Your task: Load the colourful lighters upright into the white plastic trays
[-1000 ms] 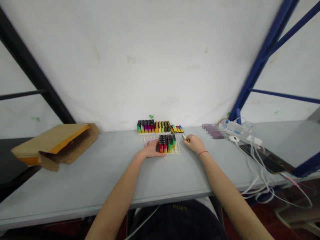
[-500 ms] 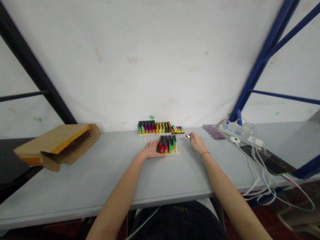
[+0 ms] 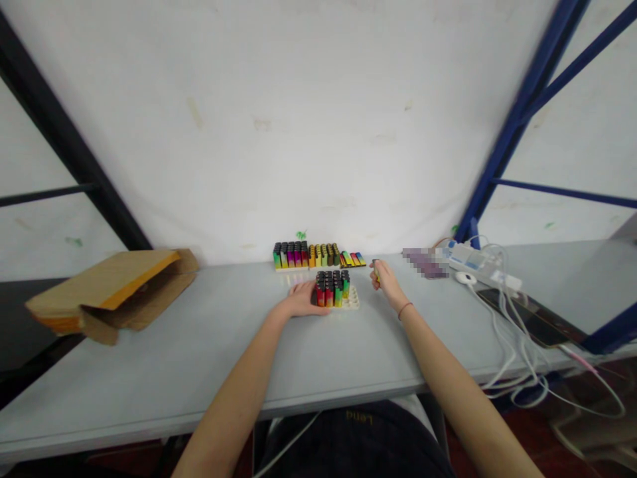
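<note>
A white tray (image 3: 352, 303) stands on the grey table (image 3: 199, 358), partly filled with upright coloured lighters (image 3: 332, 287). My left hand (image 3: 300, 301) rests against the tray's left side, fingers curled on it. My right hand (image 3: 384, 279) is raised just right of the tray, pinching a single yellow lighter (image 3: 376, 271) upright. Behind the tray, against the wall, stands a filled row of lighters (image 3: 304, 253), and a few loose lighters (image 3: 353, 258) lie flat beside it.
A brown cardboard box (image 3: 107, 289) lies open on its side at the far left. At the right are a white power strip (image 3: 475, 260), tangled white cables (image 3: 507, 332) and a dark phone (image 3: 530, 315). Blue and black rack posts flank the table.
My right hand lifted the lighter off the table, moved it slightly back and turned it upright. My left hand stayed at the tray.
</note>
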Action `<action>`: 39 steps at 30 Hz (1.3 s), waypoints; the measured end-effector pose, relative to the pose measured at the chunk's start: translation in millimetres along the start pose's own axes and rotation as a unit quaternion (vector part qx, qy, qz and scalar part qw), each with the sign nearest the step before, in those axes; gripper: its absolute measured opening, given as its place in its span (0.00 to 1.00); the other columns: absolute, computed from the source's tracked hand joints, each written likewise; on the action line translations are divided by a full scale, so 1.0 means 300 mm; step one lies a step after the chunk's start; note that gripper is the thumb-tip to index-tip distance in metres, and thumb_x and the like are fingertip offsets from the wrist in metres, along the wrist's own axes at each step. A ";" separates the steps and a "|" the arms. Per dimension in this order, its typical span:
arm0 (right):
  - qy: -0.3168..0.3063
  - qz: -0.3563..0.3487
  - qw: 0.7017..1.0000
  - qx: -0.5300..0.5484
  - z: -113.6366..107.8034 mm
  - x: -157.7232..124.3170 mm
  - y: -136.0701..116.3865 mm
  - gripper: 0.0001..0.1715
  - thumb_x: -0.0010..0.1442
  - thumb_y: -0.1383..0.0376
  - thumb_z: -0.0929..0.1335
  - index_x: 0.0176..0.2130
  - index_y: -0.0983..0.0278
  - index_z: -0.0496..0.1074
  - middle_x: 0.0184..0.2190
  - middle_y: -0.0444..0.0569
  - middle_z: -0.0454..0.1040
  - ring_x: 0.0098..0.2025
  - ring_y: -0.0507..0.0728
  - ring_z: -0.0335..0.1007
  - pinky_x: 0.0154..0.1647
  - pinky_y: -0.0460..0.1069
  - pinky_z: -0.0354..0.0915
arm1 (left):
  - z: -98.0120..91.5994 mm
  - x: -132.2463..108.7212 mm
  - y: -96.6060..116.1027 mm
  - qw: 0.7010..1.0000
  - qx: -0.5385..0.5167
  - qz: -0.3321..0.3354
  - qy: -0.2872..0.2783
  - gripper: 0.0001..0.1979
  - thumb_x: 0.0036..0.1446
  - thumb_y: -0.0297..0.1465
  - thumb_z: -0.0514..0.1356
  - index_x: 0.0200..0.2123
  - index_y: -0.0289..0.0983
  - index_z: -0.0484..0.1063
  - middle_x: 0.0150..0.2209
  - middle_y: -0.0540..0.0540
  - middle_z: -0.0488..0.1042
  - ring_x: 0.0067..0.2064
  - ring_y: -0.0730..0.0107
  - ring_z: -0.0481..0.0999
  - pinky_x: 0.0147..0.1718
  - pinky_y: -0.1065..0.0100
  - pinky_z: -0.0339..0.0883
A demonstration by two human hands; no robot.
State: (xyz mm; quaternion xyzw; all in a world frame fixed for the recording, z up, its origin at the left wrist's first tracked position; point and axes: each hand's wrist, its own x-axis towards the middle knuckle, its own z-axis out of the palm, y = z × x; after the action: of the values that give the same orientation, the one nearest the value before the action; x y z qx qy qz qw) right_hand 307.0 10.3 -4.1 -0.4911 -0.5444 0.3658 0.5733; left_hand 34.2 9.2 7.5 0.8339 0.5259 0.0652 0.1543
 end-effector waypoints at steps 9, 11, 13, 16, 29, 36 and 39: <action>0.077 0.168 0.980 0.067 -0.009 0.000 -0.044 0.26 0.63 0.47 0.55 0.20 0.58 0.52 0.11 0.36 0.47 0.12 0.48 0.39 0.13 0.44 0.39 | 0.003 0.004 -0.005 1.000 -0.002 -0.010 -0.007 0.51 0.44 0.56 0.65 0.65 0.36 0.58 0.64 0.37 0.65 0.66 0.40 0.61 0.66 0.51 0.52; 0.081 0.157 0.982 0.064 -0.007 -0.003 -0.048 0.24 0.62 0.49 0.56 0.20 0.57 0.51 0.11 0.36 0.47 0.12 0.48 0.39 0.13 0.44 0.38 | 0.003 0.005 -0.004 1.000 -0.004 -0.008 -0.006 0.51 0.43 0.56 0.65 0.65 0.36 0.58 0.64 0.37 0.65 0.66 0.39 0.61 0.66 0.51 0.51; 0.067 0.136 0.987 0.054 -0.003 -0.008 -0.048 0.24 0.61 0.50 0.56 0.19 0.57 0.51 0.12 0.37 0.48 0.13 0.47 0.39 0.13 0.44 0.38 | 0.001 0.004 -0.003 1.000 -0.004 -0.006 -0.008 0.51 0.44 0.56 0.65 0.65 0.36 0.58 0.65 0.37 0.65 0.66 0.40 0.62 0.66 0.51 0.51; 0.059 0.111 0.992 0.033 0.003 -0.017 -0.047 0.23 0.60 0.52 0.57 0.18 0.58 0.52 0.11 0.38 0.49 0.13 0.47 0.41 0.13 0.44 0.39 | -0.001 0.003 -0.003 1.000 0.000 -0.005 -0.013 0.51 0.44 0.57 0.64 0.65 0.35 0.58 0.64 0.37 0.66 0.66 0.41 0.62 0.66 0.52 0.52; 0.089 0.163 0.979 0.088 0.000 -0.015 -0.079 0.24 0.63 0.58 0.56 0.17 0.59 0.50 0.10 0.37 0.47 0.11 0.46 0.38 0.13 0.44 0.36 | 0.000 0.003 -0.005 1.000 -0.005 -0.008 -0.005 0.49 0.44 0.55 0.65 0.65 0.36 0.59 0.64 0.38 0.66 0.65 0.41 0.64 0.66 0.52 0.53; 0.058 0.149 0.985 0.060 0.007 -0.012 -0.063 0.26 0.65 0.50 0.55 0.20 0.59 0.55 0.10 0.36 0.48 0.12 0.47 0.40 0.14 0.45 0.39 | 0.009 0.008 -0.012 1.000 -0.012 -0.010 -0.004 0.54 0.43 0.56 0.66 0.67 0.36 0.55 0.66 0.37 0.64 0.68 0.39 0.59 0.66 0.51 0.51; -0.041 0.087 0.995 0.019 0.022 -0.024 -0.056 0.25 0.64 0.46 0.57 0.25 0.60 0.59 0.12 0.37 0.54 0.14 0.48 0.48 0.17 0.45 0.47 | 0.007 0.007 -0.010 1.000 -0.010 -0.016 -0.004 0.55 0.43 0.56 0.65 0.68 0.35 0.53 0.66 0.36 0.63 0.68 0.39 0.59 0.66 0.51 0.53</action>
State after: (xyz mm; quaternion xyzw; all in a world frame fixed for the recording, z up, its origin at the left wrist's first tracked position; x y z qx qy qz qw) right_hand 297.4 0.3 9.7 -0.5100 -0.5155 0.4446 0.5259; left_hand 33.3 12.0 4.4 0.8241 0.5376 0.0645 0.1661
